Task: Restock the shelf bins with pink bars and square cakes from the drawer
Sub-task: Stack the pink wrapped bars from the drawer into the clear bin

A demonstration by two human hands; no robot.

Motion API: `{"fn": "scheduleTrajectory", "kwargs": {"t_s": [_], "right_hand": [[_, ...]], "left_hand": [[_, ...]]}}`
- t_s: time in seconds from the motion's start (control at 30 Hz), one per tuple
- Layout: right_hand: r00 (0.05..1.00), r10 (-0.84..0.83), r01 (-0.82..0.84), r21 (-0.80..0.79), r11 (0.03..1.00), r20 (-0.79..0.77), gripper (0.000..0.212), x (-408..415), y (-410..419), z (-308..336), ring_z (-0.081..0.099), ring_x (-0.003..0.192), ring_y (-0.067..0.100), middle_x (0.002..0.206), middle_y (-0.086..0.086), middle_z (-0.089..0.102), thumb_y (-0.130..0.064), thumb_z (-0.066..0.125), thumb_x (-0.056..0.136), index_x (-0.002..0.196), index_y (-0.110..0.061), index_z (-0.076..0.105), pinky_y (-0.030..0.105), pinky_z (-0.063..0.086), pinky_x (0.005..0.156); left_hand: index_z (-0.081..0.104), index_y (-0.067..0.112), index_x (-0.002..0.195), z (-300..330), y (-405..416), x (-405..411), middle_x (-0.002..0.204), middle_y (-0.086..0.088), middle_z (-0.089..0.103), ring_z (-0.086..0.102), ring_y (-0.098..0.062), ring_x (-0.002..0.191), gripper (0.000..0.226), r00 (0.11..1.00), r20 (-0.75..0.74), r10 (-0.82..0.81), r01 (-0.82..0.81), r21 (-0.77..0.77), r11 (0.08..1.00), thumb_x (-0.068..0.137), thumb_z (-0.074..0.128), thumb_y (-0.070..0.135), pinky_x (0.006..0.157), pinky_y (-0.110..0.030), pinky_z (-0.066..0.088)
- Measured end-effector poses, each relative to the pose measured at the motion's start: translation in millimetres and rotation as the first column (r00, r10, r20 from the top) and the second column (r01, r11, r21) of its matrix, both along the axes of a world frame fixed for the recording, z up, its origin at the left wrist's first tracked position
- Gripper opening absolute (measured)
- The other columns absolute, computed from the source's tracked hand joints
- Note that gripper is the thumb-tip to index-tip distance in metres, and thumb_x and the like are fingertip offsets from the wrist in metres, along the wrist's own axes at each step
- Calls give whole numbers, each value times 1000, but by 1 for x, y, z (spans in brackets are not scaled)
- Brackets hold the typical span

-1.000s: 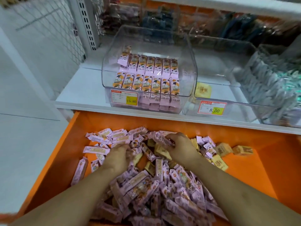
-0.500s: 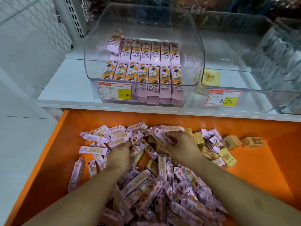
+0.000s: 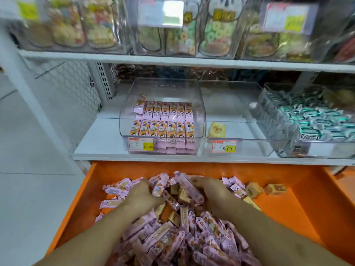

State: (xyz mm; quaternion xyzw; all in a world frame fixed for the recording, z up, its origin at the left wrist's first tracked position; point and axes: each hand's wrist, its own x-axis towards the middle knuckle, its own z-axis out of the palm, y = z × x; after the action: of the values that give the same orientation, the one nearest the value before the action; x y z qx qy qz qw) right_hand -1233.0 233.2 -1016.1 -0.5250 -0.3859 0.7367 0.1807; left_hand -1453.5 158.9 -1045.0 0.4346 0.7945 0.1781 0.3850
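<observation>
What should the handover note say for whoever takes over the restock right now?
Left hand and right hand: both in the orange drawer, fingers curled round pink bars from the pile.
Done: left clear bin holds two neat rows of pink bars.
Left: middle clear bin holds one square cake; more square cakes lie loose in the drawer. Keep filling both.

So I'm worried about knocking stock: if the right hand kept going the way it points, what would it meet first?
Probably the pink bars heaped right against the right hand in the orange drawer; depth is unclear.
</observation>
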Motion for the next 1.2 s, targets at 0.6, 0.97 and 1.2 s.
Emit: {"fn": "scheduleTrajectory", "kwargs": {"t_s": [0.6,0.97,1.2], "right_hand": [[995,-10,44,349,936,-99,60,35,-36,150,41,76,29,91,14,52,-47,66,96,121,8,62,35,38,75],[995,46,4,519,855,-83,46,13,-12,154,59,66,25,77,7,59,8,65,88,120,-25,71,32,46,59],[991,19,-96,616,782,130,30,34,1,163,56,57,18,67,0,58,-14,88,82,105,-23,71,34,46,58]], "left_hand": [[67,14,113,167,-19,63,96,-3,80,74,-14,82,25,702,712,-20,-245,268,932,91,76,7,68,-31,56],[65,24,128,169,5,43,111,-12,78,76,-33,103,42,638,769,-34,-316,302,899,90,78,13,105,-54,53],[69,30,122,172,8,7,108,-9,79,72,-34,106,40,729,681,75,-443,385,810,86,84,19,97,-54,58]]}}
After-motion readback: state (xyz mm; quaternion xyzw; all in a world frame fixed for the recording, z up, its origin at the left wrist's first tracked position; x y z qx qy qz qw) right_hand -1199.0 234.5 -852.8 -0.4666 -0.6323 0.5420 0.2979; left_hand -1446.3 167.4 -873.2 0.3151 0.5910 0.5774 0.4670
